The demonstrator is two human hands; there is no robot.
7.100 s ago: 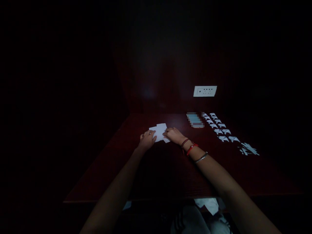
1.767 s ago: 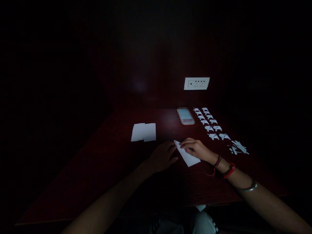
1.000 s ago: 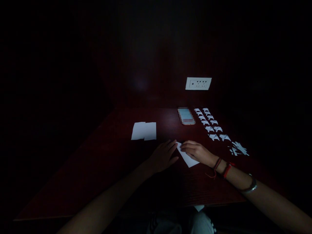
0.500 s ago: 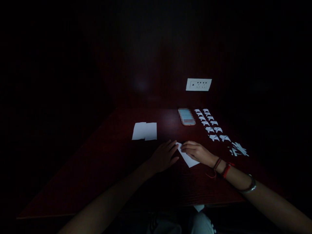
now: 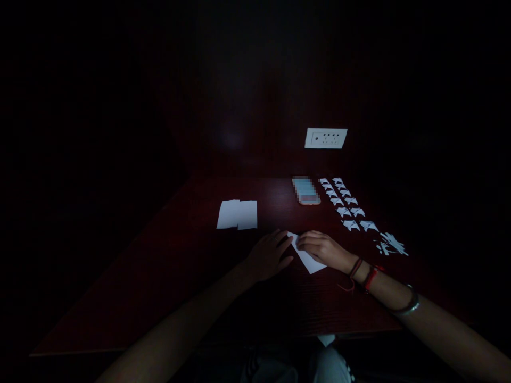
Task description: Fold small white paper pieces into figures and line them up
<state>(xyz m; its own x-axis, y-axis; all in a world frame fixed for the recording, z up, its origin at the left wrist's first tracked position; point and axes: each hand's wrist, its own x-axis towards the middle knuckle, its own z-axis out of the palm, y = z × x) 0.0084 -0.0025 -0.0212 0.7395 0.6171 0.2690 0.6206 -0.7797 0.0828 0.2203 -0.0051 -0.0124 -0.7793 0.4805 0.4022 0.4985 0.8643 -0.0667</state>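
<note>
A folded piece of white paper [image 5: 310, 263] lies on the dark red table, its point toward the upper left. My right hand [image 5: 321, 248] rests on its upper edge, fingers bent and pressed together against the paper, covering part of it. At the paper's upper left corner, my left hand [image 5: 268, 256] lies flat with fingers spread, the fingertips touching or very close to that corner. To the left, beyond my left hand, two blank white sheets [image 5: 237, 215] lie side by side, slightly overlapping.
Two rows of small folded paper pieces [image 5: 343, 201] run along the right side of the table [image 5: 167, 276]. Nearer me is a heap of thin paper strips [image 5: 393, 243]. A phone [image 5: 306, 190] with a blurred screen lies at the back, below a wall socket [image 5: 326, 138].
</note>
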